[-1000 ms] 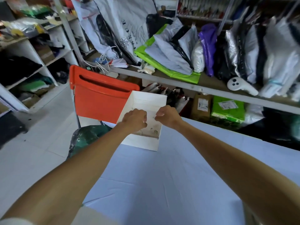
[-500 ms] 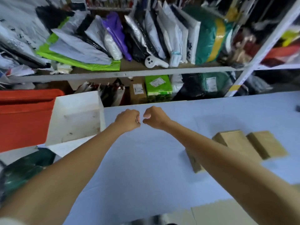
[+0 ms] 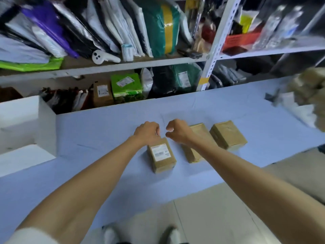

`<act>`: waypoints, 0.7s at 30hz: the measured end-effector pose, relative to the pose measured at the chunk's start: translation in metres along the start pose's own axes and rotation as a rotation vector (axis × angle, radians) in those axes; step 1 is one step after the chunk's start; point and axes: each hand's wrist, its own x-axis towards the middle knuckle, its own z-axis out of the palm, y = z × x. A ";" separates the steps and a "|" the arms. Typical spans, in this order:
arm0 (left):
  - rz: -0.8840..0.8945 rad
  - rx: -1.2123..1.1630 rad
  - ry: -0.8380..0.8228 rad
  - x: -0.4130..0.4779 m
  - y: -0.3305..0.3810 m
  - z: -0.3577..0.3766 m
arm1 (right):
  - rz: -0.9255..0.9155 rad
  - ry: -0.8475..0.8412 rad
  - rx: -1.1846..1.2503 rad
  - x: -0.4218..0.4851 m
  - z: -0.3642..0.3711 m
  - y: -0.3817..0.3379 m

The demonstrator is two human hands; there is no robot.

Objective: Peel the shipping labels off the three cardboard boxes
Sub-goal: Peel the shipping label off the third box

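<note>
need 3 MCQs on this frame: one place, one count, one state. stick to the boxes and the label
1. Where in the row on the table is the cardboard box that has a white shipping label on top?
A leftmost
B middle
C rightmost

2. How many cardboard boxes are in that row?
A two
B three
C five

3. How does the shipping label lie?
A flat on the box top
B half peeled and curled up
C crumpled on the table

Key:
1 A: the other two boxes both sit to its right.
2 B: the row is the labelled one, the middle box partly behind the right forearm, and the right box.
3 A: the visible part of the label lies flat, with no raised corner.
</note>
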 end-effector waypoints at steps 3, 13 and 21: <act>-0.011 -0.045 -0.016 -0.002 0.019 0.022 | -0.003 -0.021 -0.021 -0.003 -0.011 0.026; -0.147 -0.083 -0.021 0.001 -0.004 0.020 | -0.030 -0.074 -0.037 0.023 -0.001 0.030; -0.267 -0.231 0.008 0.003 -0.032 0.039 | -0.021 -0.098 -0.074 0.041 0.012 0.028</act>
